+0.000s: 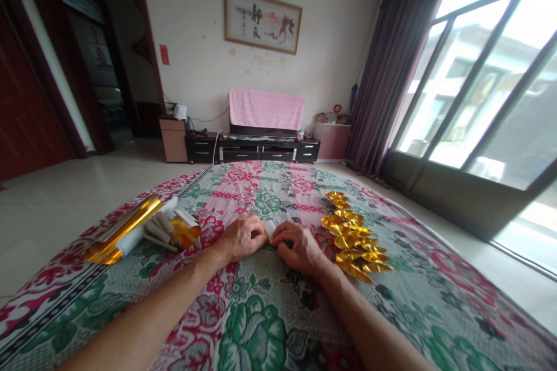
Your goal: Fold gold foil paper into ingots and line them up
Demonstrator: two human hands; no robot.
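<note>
Between my hands, near the middle of the patterned tablecloth, is a small piece of white and gold paper. My left hand pinches its left side with curled fingers. On its right side the bent fingers of my right hand hold it too. Folded gold paper pieces lie in an overlapping row to the right of my right hand. To the left of my left hand rest a gold and white roll of sheets and a bundle of white paper strips beside more gold paper.
The round table's far edge faces a low black cabinet with a pink cloth over a screen. A framed picture hangs above. Purple curtains and large windows stand at the right, a doorway at the left.
</note>
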